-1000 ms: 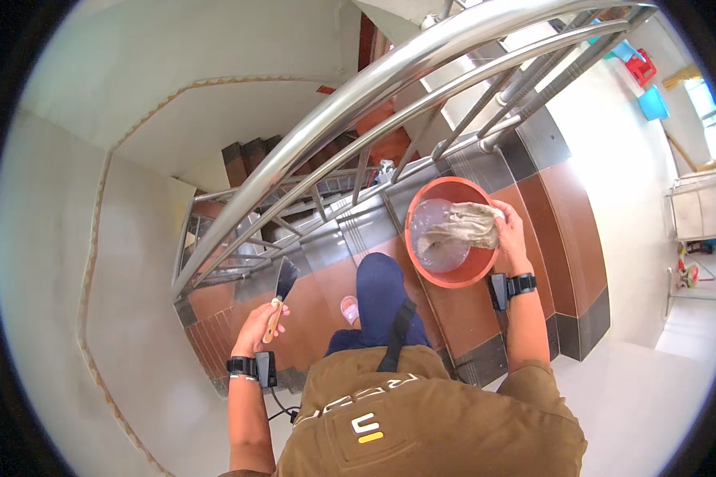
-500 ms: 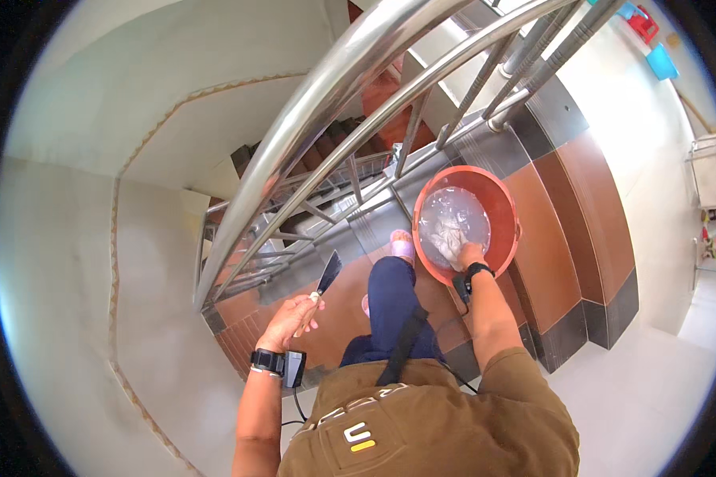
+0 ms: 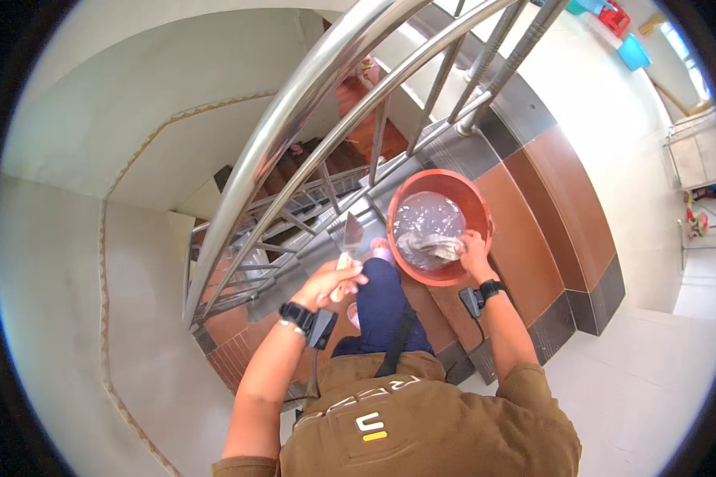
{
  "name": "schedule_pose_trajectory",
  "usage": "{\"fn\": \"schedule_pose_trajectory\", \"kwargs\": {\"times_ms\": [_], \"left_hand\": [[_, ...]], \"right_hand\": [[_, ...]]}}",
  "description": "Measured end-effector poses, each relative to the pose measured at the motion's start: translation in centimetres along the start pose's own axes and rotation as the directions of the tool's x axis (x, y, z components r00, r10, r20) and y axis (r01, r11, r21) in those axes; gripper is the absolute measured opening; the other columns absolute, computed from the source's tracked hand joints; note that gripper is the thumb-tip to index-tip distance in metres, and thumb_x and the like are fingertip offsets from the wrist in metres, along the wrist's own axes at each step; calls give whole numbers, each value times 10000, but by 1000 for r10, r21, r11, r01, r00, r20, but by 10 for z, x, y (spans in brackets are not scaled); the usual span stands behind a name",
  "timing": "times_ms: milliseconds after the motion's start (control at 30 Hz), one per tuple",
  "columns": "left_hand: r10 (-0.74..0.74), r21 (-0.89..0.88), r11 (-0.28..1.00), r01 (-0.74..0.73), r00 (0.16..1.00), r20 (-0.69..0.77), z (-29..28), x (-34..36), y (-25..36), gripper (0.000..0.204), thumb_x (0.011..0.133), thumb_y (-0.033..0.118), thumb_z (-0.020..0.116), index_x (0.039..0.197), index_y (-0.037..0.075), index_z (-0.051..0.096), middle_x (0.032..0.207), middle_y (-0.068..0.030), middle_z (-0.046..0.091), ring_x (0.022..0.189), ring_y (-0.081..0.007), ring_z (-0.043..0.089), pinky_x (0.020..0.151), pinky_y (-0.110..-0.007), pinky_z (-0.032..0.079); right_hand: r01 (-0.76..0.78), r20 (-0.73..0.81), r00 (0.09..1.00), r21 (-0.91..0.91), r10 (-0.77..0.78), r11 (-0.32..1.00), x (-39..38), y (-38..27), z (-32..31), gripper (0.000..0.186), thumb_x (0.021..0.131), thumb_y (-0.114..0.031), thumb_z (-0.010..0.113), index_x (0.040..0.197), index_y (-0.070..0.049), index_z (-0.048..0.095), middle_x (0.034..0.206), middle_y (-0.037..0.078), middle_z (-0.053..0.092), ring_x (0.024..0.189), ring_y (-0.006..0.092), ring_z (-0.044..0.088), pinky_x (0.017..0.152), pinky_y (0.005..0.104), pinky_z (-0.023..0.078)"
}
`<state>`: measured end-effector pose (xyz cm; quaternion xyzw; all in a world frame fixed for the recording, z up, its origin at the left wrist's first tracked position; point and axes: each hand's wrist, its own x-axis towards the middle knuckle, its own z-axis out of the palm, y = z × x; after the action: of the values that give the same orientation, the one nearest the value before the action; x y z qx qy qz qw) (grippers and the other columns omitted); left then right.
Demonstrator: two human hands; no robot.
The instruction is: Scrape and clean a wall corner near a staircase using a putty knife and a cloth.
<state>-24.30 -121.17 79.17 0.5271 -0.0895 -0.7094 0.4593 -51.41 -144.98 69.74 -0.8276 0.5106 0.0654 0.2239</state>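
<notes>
My left hand (image 3: 330,284) is closed around the pale handle of a scraper (image 3: 352,234), its flat metal blade pointing up and away from me, left of the bucket. At the right rim of an orange-red bucket (image 3: 476,208), my right hand (image 3: 475,251) grips one end of a wet, pale cloth (image 3: 429,245). The rest of that cloth lies in cloudy, bubbly water (image 3: 428,211) inside the bucket. Its exact folds under the surface are hard to make out.
A shiny metal stair railing (image 3: 294,127) slants across the left, with a lower stairwell beyond it. The bucket stands on brown and dark tiled steps (image 3: 549,215). Blue (image 3: 634,52) and red plastic items (image 3: 613,17) sit at the far right.
My left hand has brought the scraper up and right, closer to the bucket. My right hand has shifted toward the bucket's right rim, drawing the cloth's end with it.
</notes>
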Motion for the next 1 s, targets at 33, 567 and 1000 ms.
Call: {"fn": "schedule_pose_trajectory", "kwargs": {"times_ms": [33, 567, 1000], "left_hand": [[7, 1, 1000, -7, 1000, 15, 12, 13, 4, 265, 827, 212, 555, 1000, 29, 473, 842, -79, 587, 627, -92, 543, 512, -187, 449], [-21, -228, 973, 48, 993, 120, 138, 152, 5, 421, 899, 337, 357, 1191, 35, 360, 1181, -137, 450, 953, -305, 534, 744, -439, 486], [66, -449, 892, 47, 970, 233, 160, 139, 23, 253, 853, 164, 471, 1032, -9, 518, 996, -116, 591, 909, -209, 578, 820, -306, 461]], "right_hand": [[156, -127, 982, 143, -138, 977, -3, 4, -14, 209, 720, -139, 586, 914, -64, 583, 1164, 167, 428, 1042, 351, 423, 881, 420, 364], [256, -283, 938, 955, -201, -151, -104, -71, -158, 181, 789, -183, 602, 894, -79, 499, 1266, 184, 378, 1125, 271, 423, 941, 384, 347], [283, -317, 948, 870, -19, -403, -92, -26, -133, 375, 795, -144, 571, 1113, -67, 388, 1183, 111, 450, 1087, 232, 444, 911, 436, 367]]}}
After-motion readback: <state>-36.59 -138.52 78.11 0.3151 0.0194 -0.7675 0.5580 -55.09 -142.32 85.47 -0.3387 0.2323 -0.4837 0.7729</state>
